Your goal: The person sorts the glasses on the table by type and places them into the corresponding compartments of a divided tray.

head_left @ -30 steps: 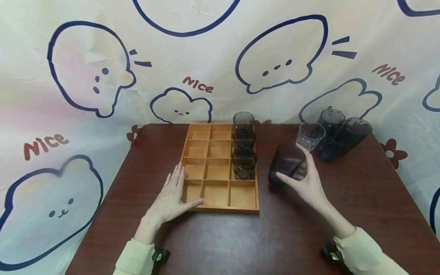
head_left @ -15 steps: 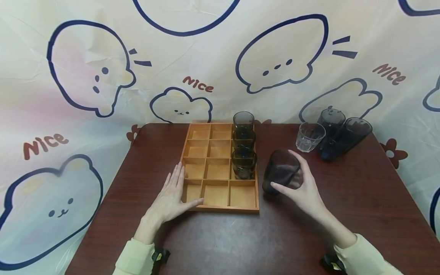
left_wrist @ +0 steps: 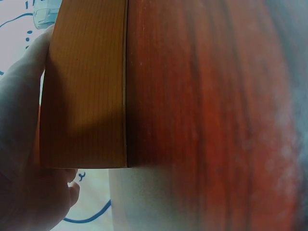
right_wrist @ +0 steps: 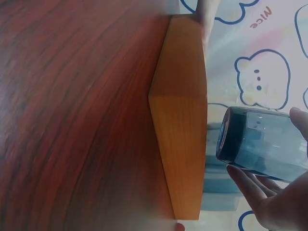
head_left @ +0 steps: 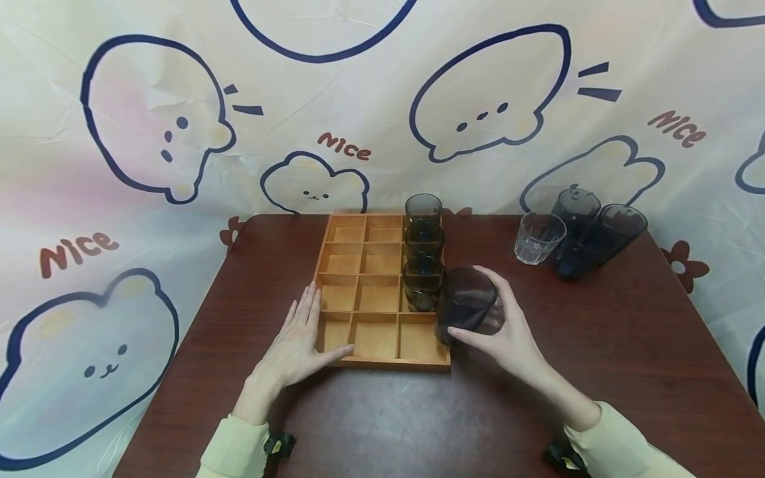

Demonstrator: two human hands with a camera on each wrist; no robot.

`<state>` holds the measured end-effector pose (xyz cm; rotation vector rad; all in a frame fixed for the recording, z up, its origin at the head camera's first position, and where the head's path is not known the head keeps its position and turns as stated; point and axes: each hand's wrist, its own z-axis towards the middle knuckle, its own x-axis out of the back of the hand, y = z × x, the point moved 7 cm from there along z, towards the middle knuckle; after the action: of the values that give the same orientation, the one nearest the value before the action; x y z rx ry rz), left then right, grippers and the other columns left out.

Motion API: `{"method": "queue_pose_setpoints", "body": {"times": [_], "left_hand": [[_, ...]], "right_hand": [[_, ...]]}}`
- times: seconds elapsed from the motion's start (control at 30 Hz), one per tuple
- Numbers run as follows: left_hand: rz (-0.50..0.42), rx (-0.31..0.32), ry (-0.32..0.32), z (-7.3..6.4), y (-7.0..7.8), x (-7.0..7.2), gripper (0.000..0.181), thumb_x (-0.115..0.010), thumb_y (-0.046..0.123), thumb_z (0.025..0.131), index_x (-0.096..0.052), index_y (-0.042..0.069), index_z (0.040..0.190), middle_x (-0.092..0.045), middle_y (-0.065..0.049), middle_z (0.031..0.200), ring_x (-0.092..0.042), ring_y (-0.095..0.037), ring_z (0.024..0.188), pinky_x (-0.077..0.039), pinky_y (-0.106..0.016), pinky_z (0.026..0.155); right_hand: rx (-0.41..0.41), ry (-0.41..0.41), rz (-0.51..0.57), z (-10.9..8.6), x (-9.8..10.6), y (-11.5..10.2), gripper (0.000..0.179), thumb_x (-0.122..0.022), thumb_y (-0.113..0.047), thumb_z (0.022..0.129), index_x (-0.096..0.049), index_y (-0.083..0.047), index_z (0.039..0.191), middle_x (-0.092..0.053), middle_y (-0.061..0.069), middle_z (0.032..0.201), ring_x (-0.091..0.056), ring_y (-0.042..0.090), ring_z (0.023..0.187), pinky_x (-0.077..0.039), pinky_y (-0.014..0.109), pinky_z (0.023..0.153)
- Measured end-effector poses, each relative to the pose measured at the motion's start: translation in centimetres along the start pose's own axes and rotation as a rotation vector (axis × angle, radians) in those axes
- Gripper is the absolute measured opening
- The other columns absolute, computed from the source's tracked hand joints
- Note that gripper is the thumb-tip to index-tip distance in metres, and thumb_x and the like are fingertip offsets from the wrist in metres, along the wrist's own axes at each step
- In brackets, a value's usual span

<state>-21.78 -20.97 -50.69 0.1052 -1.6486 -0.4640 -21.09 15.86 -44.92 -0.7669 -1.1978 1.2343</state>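
A wooden tray (head_left: 376,364) divided into several square compartments lies on the table. Its right column holds three dark glasses, the nearest one (head_left: 424,285) in the third row. The front right compartment has no glass in it. My left hand (head_left: 294,345) rests flat along the tray's left side, thumb over the front edge. My right hand (head_left: 508,332) grips a dark tinted glass (head_left: 467,299) around its side, over the tray's right edge by the front row. In the right wrist view this glass (right_wrist: 262,142) is raised above the level of the tray's rim (right_wrist: 180,154).
At the back right of the brown table (head_left: 609,345) stand a clear glass (head_left: 539,239) and several dark glasses (head_left: 588,242), close together. A patterned cloth (head_left: 382,99) hangs behind the table.
My right hand has carried the dark glass leftward from beside the clear glass to the tray's right edge. The left hand and the tray have stayed in place.
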Motion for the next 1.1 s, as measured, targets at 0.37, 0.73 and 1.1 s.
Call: {"method": "queue_pose_setpoints", "body": {"times": [0.37,0.73,1.1], "left_hand": [[-0.001,0.004,-0.003,0.0,0.0,-0.1,0.137,-0.07,0.083,0.088,-0.005,0.001,0.176,0.001,-0.018,0.187,-0.007,-0.039,0.175,-0.014,-0.061,0.141],[-0.007,0.006,-0.007,-0.1,-0.1,0.1,0.136,-0.071,0.082,0.089,-0.004,0.001,0.176,0.002,-0.017,0.187,-0.006,-0.038,0.175,-0.013,-0.062,0.141],[-0.01,0.003,-0.006,0.0,0.0,0.1,0.136,-0.07,0.083,0.089,-0.004,0.002,0.176,0.002,-0.017,0.187,-0.005,-0.037,0.175,-0.012,-0.062,0.141]], "right_hand": [[0.102,-0.073,0.056,0.1,-2.4,-0.2,0.11,-0.097,0.006,0.076,-0.038,-0.017,0.167,-0.068,0.019,0.142,-0.072,0.007,0.123,-0.06,0.017,0.099],[0.154,-0.097,-0.001,-0.2,-3.9,0.0,0.109,-0.101,0.001,0.072,-0.041,-0.014,0.162,-0.072,0.015,0.138,-0.075,0.016,0.121,-0.062,0.02,0.1],[0.195,-0.135,-0.064,-0.6,-5.4,0.5,0.107,-0.103,-0.004,0.072,-0.042,-0.013,0.16,-0.072,0.014,0.14,-0.077,0.027,0.12,-0.062,0.021,0.101]]}}
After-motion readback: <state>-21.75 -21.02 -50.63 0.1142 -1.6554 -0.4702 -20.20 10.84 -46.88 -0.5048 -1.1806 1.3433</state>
